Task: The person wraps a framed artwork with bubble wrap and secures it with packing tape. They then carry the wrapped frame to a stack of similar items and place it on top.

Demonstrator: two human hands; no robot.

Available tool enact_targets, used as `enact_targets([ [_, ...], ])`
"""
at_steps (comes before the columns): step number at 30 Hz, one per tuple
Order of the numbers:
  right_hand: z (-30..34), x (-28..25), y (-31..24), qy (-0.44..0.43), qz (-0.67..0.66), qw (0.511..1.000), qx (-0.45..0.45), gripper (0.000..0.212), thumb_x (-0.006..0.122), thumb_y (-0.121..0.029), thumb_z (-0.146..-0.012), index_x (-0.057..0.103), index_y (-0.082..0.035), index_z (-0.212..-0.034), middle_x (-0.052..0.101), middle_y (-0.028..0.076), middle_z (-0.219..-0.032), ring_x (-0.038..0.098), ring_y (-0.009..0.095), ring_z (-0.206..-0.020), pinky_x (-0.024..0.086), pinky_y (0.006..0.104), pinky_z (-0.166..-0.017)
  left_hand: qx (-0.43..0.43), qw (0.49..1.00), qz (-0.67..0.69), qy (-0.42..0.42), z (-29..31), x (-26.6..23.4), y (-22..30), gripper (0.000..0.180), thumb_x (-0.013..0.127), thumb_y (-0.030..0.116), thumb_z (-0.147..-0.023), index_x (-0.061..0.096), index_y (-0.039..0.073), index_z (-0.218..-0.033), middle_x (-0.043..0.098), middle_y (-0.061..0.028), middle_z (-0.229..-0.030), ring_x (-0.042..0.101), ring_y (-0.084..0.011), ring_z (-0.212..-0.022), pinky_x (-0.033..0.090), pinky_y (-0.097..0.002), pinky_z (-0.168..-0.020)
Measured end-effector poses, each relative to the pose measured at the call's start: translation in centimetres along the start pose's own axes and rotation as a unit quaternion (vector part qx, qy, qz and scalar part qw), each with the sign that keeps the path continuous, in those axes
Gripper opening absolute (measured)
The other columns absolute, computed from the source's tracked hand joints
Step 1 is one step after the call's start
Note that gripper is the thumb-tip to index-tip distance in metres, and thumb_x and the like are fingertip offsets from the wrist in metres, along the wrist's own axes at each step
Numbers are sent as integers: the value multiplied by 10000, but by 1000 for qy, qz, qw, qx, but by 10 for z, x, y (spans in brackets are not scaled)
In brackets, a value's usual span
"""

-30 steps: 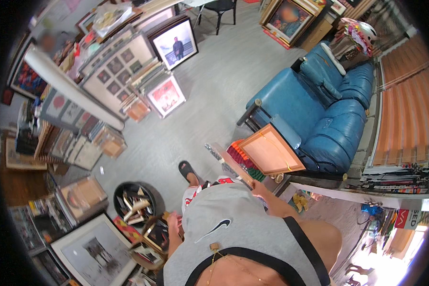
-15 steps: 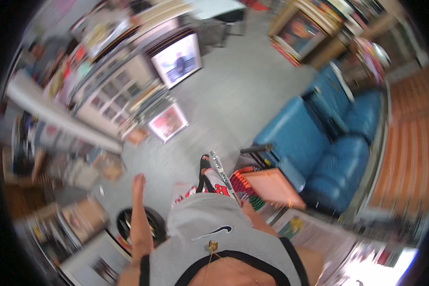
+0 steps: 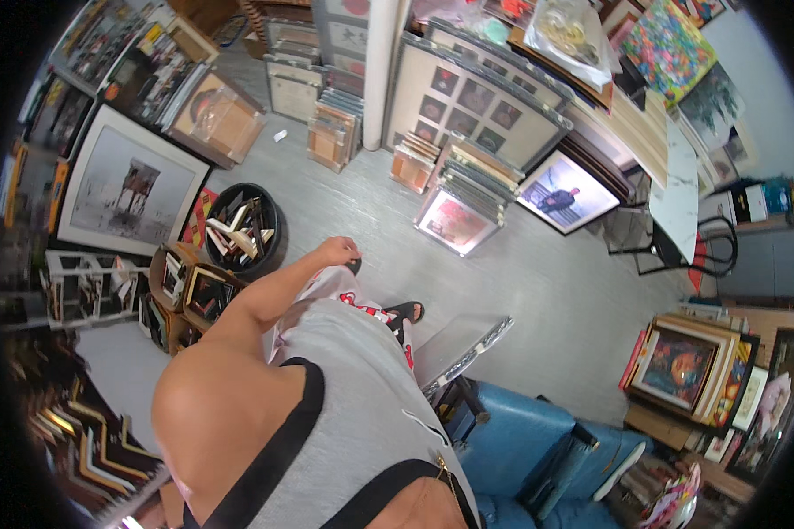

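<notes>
From the head view, I see a flat panel (image 3: 452,344) tilted just beside the blue sofa (image 3: 513,428). The left hand (image 3: 337,251), loosely curled, hangs well apart from that sofa; I can't tell its grip, nor the hidden right hand's.

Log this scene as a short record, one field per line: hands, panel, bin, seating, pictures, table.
Left hand: left hand ahead of the body, nothing visible in it
Right hand: out of sight
Panel: flat panel with silvery edge, at the person's right; any grip on it is hidden
Bin: round black bin holding strips and pieces
Seating: blue sofa, lower right
Pictures: framed photo of a person; larger framed picture at left
Table: white-topped table, upper right
</notes>
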State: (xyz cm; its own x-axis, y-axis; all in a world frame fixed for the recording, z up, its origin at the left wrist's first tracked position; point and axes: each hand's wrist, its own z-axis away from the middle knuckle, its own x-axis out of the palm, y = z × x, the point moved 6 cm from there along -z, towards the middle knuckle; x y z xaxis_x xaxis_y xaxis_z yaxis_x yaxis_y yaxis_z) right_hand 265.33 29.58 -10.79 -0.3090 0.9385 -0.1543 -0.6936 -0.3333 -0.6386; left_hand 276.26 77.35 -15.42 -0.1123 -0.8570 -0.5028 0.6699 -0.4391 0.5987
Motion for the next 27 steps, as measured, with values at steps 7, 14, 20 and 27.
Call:
enact_targets([
  [7,69,73,-82,52,-86,995,-1,520,673,-11,-593,503,10,-1084,611,77,-939,589,150,-845,473,282,-735,89,993,-45,-58,-6,-41,22,555,735,386,-719,598,85,-1164,666,-157,-1022,640,-302,-948,499,-387,-850],
  [14,123,118,-201,101,-22,992,-77,566,688,-22,-505,554,19,-1054,613,70,-892,581,140,-784,464,256,-733,353,928,-100,-60,-51,-61,126,786,762,292,-679,412,108,-1358,520,-172,-1293,525,-345,-1152,421,-412,-978],
  [20,157,166,-279,11,140,986,-90,564,729,-51,-503,573,-9,-1044,589,49,-830,535,135,-703,442,254,-669,541,838,-57,-54,-70,-128,151,521,731,185,-672,567,97,-1158,544,-157,-1265,487,-338,-1188,352,-420,-1054],
  [27,126,187,-328,-115,257,936,-210,519,788,-108,-506,569,-30,-970,424,35,-676,431,151,-622,359,294,-564,367,914,-32,-170,-42,-252,88,69,621,68,-696,669,29,-725,650,-47,-716,622,-165,-717,475,-289,-655],
])
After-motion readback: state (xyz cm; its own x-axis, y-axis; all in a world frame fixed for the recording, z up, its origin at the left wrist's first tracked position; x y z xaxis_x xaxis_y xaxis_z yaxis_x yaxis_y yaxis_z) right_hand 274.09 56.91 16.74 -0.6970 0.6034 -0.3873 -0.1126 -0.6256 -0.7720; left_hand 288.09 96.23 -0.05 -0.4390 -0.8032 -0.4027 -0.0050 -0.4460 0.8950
